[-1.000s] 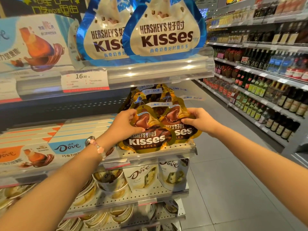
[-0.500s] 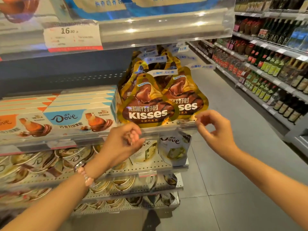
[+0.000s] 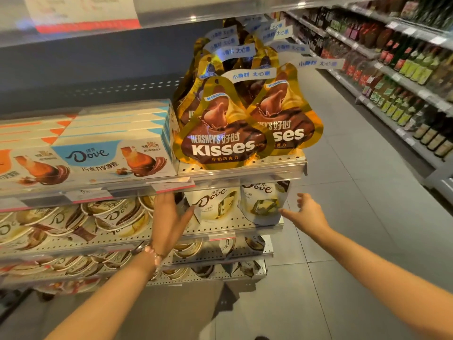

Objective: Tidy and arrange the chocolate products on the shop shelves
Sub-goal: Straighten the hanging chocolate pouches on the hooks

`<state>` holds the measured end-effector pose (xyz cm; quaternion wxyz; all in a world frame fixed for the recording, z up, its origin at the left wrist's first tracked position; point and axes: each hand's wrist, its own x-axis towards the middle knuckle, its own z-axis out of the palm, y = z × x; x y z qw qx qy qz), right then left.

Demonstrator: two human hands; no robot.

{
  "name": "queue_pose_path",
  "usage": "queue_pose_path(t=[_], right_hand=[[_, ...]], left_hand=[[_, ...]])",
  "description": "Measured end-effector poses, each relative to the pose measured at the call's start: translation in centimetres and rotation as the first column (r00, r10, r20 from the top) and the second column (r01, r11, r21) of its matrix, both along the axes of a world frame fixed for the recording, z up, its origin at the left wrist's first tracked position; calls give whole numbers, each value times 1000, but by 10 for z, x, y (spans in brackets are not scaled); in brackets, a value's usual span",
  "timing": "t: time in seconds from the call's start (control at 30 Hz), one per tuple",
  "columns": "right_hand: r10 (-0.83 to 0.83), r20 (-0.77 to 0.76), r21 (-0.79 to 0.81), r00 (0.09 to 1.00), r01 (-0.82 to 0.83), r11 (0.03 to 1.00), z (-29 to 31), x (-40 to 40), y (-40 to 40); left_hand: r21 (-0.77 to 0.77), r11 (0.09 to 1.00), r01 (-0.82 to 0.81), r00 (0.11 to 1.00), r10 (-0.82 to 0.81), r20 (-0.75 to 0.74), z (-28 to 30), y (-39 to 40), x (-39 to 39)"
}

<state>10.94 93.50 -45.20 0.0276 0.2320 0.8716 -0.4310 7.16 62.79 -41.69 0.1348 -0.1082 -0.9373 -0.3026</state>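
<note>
Gold Hershey's Kisses bags (image 3: pixel 221 136) stood upright in two overlapping rows at the shelf's right end, beside stacked white Dove boxes (image 3: pixel 115 146). On the shelf below stood white Dove pouches (image 3: pixel 215 202), with round Dove tubs (image 3: pixel 117 217) to their left.

hidden: rear Kisses bags (image 3: pixel 220 57) behind the front ones; left hand (image 3: pixel 169 217) fingertips under the shelf lip (image 3: pixel 240 174) | cut off: orange Dove boxes (image 3: pixel 24 163) at left edge, price tag (image 3: pixel 83 13) at top | blurred: price tag print, bottle labels (image 3: pixel 404 69) unreadable | lowest shelf packs (image 3: pixel 245 267) too dim to identify
</note>
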Motion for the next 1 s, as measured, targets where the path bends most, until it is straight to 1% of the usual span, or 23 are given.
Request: queue_pose_path(t=[0.03, 0.1, 0.13, 0.17, 0.2, 0.27, 0.33, 0.47, 0.6, 0.77, 0.93, 1.0], right_hand=[[-36, -9, -87, 999, 35, 996, -3, -6, -1], [-78, -46, -296, 996, 61, 953, -6, -19, -4], [-85, -66, -387, 994, 53, 921, -6, -25, -6], [-88, -82, -456, 993, 41, 889, -4, -30, -8], [-85, -91, -502, 992, 28, 865, -2, -33, -10], [-80, -100, -546, 992, 12, 838, 0, -39, -14], [-97, -96, -547, 991, 29, 836, 0, -43, -17], [-139, -63, -512, 988, 88, 855, -5, -51, -16], [-82, -64, -495, 995, 40, 868, -2, -50, -10], [-16, -73, -490, 997, -22, 871, 0, -44, 0], [48, -62, -476, 997, -72, 876, 3, -45, 1], [62, -60, -460, 996, -82, 884, 3, -46, 2]], left_hand=[[38, 999, 20, 999, -22, 27, 0, 1, -5], [186, 980, 76, 986, -102, 133, -1, 5, -16], [278, 957, 79, 973, -134, 188, 0, 8, -20], [337, 940, 53, 965, -135, 224, 0, 11, -25], [350, 937, 14, 964, -106, 244, -1, 12, -31], [281, 958, -56, 959, -26, 283, -1, 12, -40], [214, 976, -42, 952, -26, 306, -1, 11, -46], [171, 985, 18, 943, -74, 325, 0, 10, -48], [192, 980, 49, 937, -112, 331, -1, 7, -47], [181, 980, 82, 937, -137, 320, -3, 4, -47], [255, 966, 43, 936, -129, 329, -5, 7, -47], [253, 967, 35, 940, -117, 319, -7, 8, -47]])
